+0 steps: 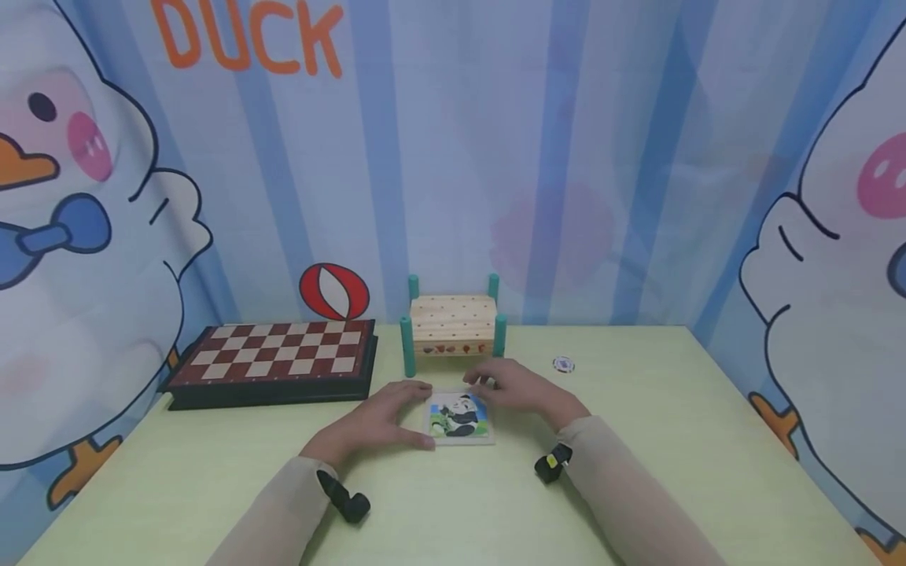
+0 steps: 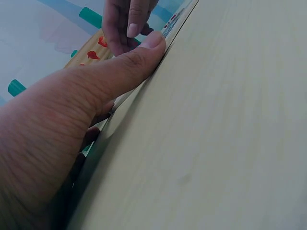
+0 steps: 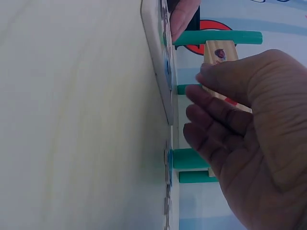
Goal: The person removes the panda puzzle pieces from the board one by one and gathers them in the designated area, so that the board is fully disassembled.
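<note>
A small square panda picture puzzle [image 1: 460,420] lies in its pale frame on the table, between the two hands. My left hand [image 1: 375,420] rests at its left side, thumb stretched to the lower left corner and fingers reaching the upper left corner. In the left wrist view the left thumb [image 2: 120,72] lies right along the frame's edge. Over the puzzle's upper right corner hovers my right hand [image 1: 520,387], its fingers loosely bent. Seen from the right wrist, the right hand's fingers [image 3: 216,115] have nothing between them and stand apart from the puzzle frame [image 3: 156,57].
Behind the puzzle stands a small wooden bench-like toy [image 1: 453,322] with green posts and a dotted top. To the left is a chessboard box [image 1: 276,362] with red and white squares. A round white chip [image 1: 563,364] lies to the right. A duck-patterned curtain [image 1: 453,157] hangs behind.
</note>
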The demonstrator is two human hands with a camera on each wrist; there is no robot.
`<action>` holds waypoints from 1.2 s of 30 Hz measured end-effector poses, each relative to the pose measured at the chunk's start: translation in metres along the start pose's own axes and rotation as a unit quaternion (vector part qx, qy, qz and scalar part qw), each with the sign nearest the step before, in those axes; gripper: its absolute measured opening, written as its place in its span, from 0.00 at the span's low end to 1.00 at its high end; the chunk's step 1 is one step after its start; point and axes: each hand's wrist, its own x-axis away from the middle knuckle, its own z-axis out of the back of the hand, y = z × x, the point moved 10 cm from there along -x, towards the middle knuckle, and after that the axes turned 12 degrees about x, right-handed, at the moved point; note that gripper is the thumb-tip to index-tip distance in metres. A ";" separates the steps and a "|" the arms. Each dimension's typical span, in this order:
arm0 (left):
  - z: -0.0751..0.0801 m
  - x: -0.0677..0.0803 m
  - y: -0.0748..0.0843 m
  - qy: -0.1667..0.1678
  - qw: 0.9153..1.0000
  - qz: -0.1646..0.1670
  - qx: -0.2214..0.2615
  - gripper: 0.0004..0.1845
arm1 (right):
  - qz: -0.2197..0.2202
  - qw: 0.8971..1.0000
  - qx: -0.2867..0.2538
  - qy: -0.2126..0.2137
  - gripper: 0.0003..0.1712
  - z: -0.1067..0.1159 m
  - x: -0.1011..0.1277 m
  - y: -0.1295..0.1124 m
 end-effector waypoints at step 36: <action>0.000 -0.001 -0.001 0.002 1.000 0.001 -0.006 0.52 | -0.035 0.997 0.068 -0.026 0.15 -0.016 -0.001 0.004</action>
